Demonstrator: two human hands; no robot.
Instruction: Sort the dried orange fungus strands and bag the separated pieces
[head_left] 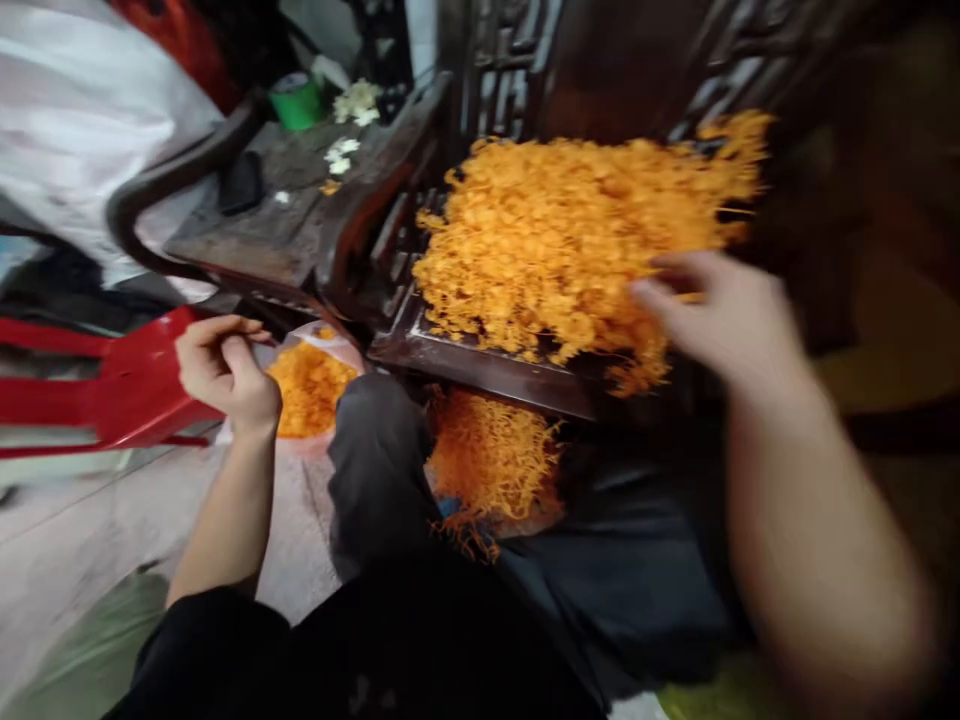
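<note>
A large heap of small orange flowers (pixel 555 240) on thin branching stems lies on a dark carved wooden bench (pixel 495 375). My right hand (pixel 727 310) reaches in at the heap's right edge. Its thumb and forefinger are apart, with orange flowers around the tips; motion blurs it a little. Off to the left, above the floor, my left hand (pixel 232 370) is closed with its fingers curled in; whatever they may hold is hidden. Just beside it stands a pink plastic bag (pixel 349 350) filled with loose orange blossoms (pixel 307 390). Between my knees sits a bundle of thin orange stems (pixel 499 455).
A red plastic stool (pixel 146 380) stands on the left. On a wooden side table (pixel 277 235) are a green tape roll (pixel 296 100), a dark object (pixel 241 183) and pale flower bits (pixel 343 155). A big white sack (pixel 97 110) fills the upper left.
</note>
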